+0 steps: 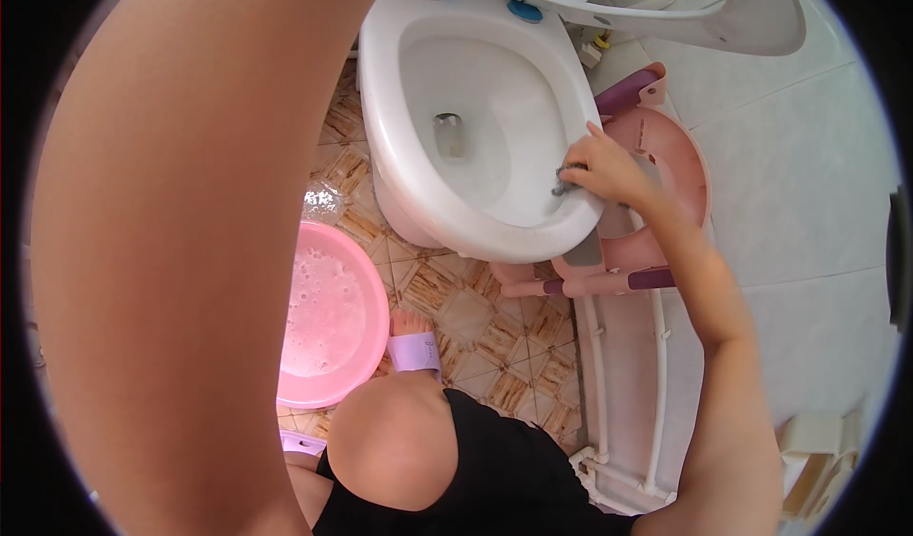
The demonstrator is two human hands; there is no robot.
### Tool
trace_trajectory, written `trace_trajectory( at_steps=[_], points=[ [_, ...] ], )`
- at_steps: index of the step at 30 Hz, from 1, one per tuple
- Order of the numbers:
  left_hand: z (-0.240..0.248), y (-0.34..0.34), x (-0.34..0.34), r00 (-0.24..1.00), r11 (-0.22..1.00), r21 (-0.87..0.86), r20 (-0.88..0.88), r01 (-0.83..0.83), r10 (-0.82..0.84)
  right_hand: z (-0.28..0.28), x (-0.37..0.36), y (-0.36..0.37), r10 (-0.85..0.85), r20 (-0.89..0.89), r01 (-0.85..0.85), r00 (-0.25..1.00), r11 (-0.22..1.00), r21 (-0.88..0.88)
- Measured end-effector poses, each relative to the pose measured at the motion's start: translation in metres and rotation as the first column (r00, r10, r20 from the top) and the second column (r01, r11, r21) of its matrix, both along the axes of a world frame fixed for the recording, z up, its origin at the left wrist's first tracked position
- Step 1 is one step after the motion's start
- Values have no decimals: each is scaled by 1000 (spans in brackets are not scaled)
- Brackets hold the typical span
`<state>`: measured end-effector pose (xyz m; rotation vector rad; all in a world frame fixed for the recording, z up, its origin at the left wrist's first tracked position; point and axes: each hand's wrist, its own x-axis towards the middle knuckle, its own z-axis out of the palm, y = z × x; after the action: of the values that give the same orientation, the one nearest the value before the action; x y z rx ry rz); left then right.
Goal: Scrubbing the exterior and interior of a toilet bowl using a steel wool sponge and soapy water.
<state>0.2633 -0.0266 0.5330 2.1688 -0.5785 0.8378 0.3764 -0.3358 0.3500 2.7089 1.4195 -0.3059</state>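
At the right side of the white toilet bowl (409,175), my right hand (609,167) is closed around a dark grey scrubber (565,182), likely steel wool. The scrubber lies against the inner wall just under the rim, mostly covered by my fingers. The toilet seat (761,13) is raised, and a little water stands at the bottom of the bowl. My left arm fills the left of the picture and passes out of the top edge, so my left hand is out of sight.
A pink basin (380,298) of sudsy water stands on the tiled floor (466,312), partly behind my left arm. Right of the toilet leans a pink and purple child's toilet seat (699,179). White pipes (594,374) run along the right wall. My slippered foot (415,350) is beside the basin.
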Motion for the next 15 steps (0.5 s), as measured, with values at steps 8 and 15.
trace_trajectory(
  at_steps=[8,15],
  points=[
    [-7,-22,3,1000,999,-30,-25,-18,18,-19,137,50,245,532,-252,811,966,-62],
    [-9,-14,6,999,998,-40,-30,-42,41,-19,41,28,-35,402,21,915,999,39]
  ],
)
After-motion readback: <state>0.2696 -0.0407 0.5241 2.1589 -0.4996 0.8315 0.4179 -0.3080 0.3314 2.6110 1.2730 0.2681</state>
